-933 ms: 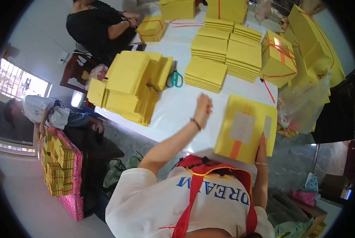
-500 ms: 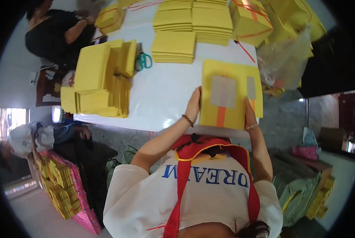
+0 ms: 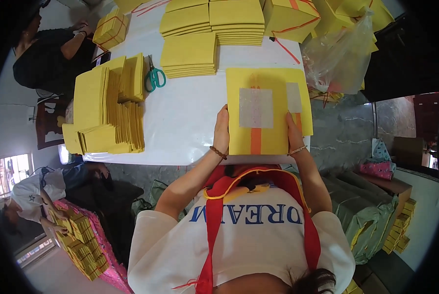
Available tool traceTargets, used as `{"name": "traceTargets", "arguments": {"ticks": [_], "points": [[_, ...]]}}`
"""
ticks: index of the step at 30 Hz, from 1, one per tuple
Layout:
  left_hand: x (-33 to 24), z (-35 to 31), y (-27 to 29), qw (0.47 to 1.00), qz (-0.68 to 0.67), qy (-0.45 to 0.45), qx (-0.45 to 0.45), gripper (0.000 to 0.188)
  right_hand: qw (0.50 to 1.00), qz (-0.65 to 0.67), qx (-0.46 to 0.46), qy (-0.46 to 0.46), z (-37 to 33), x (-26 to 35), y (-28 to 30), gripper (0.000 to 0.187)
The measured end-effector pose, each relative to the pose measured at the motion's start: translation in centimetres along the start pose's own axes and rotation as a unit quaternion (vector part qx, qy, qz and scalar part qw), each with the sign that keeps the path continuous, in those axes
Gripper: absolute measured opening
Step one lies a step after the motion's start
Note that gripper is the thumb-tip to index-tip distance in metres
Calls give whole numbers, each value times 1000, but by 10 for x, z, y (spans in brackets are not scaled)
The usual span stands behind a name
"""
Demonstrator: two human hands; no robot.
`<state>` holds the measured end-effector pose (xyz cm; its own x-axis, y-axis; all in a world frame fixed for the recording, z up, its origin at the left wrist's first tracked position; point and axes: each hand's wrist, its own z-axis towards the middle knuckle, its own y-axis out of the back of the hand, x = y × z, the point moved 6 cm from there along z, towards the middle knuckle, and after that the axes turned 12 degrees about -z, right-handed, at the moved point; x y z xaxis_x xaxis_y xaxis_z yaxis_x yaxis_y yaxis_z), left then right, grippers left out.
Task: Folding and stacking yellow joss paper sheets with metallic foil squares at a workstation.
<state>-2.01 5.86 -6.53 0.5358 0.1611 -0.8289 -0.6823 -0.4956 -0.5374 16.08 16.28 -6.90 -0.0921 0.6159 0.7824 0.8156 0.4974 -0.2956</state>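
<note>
Left hand (image 3: 222, 130) has come across since the first frame: then raised over the table (image 3: 180, 132), apart from the work, now against the left edge of a yellow packet (image 3: 268, 135). Right hand (image 3: 295, 134) was at the packet's right side throughout.

Packet lies at the near edge of the table, directly before the wearer, flat face up, with a pale grey panel (image 3: 255, 109) and an orange strip (image 3: 256, 141) running down its middle. Second yellow piece (image 3: 305, 110) shows just beyond its right edge, similarly marked.

Grip, left: fingers drawn together along the packet's side; whether they curl beneath, cannot tell. Grip, right: fingers laid along the opposite side, lower half; cannot tell if pinching. Packet sits between the two hands.

Elsewhere on the table: scissors (image 3: 155, 80) with green handles, just right of a tall, uneven yellow pile (image 3: 92, 100). Low yellow stack (image 3: 187, 53) farther back, near the scissors. Red tie (image 3: 286, 52) loose at the right, close to a clear plastic bag (image 3: 339, 54).

Far left, a person in a dark top (image 3: 45, 63) near a tied yellow bundle (image 3: 110, 30). Lower left, a person in a white shirt (image 3: 38, 196), hands at yellow bundles (image 3: 80, 237) on pink cloth (image 3: 114, 269).
</note>
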Motion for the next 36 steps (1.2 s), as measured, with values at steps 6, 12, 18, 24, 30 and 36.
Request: {"name": "traceTargets", "arguments": {"ticks": [6,12,18,24,30,36], "points": [[2,1,3,999,2,1,-46,54,998,-27,-20,45,3,9,-4,56],[-3,-5,-8,993,-100,16,-63,50,999,-4,-8,48,5,13,-1,53],[-1,-6,0,989,-67,62,-113,42,998,0,-25,59,6,11,2,53],[-22,-3,0,992,-50,58,-98,38,945,-234,-108,202,2,27,29,51],[-22,-13,20,991,40,48,-120,36,837,-437,-89,317,-37,68,3,53],[-7,-4,7,993,27,62,-101,45,973,-173,-80,129,-4,15,13,52]]}}
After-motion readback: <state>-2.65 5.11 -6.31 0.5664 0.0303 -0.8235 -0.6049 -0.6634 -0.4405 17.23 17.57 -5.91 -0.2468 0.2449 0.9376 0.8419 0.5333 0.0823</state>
